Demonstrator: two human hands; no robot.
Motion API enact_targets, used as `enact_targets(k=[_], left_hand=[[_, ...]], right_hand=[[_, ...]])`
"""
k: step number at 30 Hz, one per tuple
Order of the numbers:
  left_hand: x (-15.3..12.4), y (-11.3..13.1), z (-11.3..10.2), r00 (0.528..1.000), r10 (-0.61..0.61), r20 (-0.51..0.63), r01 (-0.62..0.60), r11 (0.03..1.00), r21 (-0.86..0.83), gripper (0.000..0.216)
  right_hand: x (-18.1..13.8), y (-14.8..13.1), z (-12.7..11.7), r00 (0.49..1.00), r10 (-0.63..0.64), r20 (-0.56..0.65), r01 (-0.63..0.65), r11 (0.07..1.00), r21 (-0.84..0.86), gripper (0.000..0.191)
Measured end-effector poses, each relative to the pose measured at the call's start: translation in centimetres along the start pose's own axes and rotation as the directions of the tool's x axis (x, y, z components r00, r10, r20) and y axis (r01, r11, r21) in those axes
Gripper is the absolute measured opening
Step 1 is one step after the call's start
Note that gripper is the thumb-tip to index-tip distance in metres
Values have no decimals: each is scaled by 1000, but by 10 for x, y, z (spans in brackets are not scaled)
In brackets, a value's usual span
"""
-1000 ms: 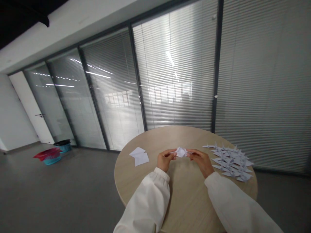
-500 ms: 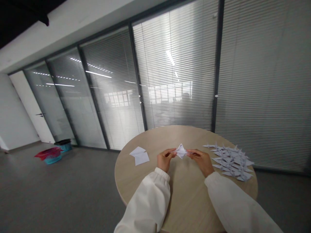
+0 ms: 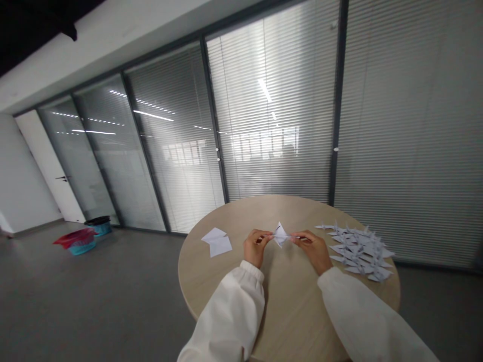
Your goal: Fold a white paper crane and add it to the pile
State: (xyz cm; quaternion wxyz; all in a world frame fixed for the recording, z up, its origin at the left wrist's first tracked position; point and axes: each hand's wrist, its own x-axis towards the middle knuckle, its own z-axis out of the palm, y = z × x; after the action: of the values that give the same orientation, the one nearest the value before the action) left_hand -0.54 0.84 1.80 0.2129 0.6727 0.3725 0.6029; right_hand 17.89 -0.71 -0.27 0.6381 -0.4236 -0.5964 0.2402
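Note:
My left hand [image 3: 255, 246] and my right hand [image 3: 312, 248] each pinch one end of a small white folded paper crane [image 3: 280, 234], held just above the round wooden table [image 3: 287, 296]. The crane's body points up between my fingertips. Both arms wear white sleeves. To the right of my right hand lies a pile of several finished paper cranes [image 3: 358, 251]. To the left of my left hand lie flat white paper sheets [image 3: 217, 242].
A glass wall with closed blinds [image 3: 271, 115] stands behind the table. On the grey floor at the far left sit a blue basin with red contents [image 3: 77, 241] and a dark-rimmed bin [image 3: 97, 223]. A white door [image 3: 56, 176] is at the left.
The paper between my hands has been drawn out sideways, and its middle now stands up as a taller point. My hands stay in nearly the same spot.

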Motion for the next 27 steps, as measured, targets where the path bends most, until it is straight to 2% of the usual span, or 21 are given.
enact_targets(k=[4,12,21,27], left_hand=[[1,-4,0,1000,-8,-9,9,1000,12,20],[4,-8,0,993,-112,-36,107,988,-115,25],[5,-6,-4,991,-127,-48,120,984,-131,23],[5,-2,-3,985,-175,8,171,952,-255,25]], right_hand=[[2,3,-1,1000,-1,-24,0,1000,-22,35],[3,4,-4,998,55,-34,-55,998,9,35],[4,-3,-5,991,133,-15,-132,991,24,34],[4,-5,-7,988,152,-21,-151,987,53,39]])
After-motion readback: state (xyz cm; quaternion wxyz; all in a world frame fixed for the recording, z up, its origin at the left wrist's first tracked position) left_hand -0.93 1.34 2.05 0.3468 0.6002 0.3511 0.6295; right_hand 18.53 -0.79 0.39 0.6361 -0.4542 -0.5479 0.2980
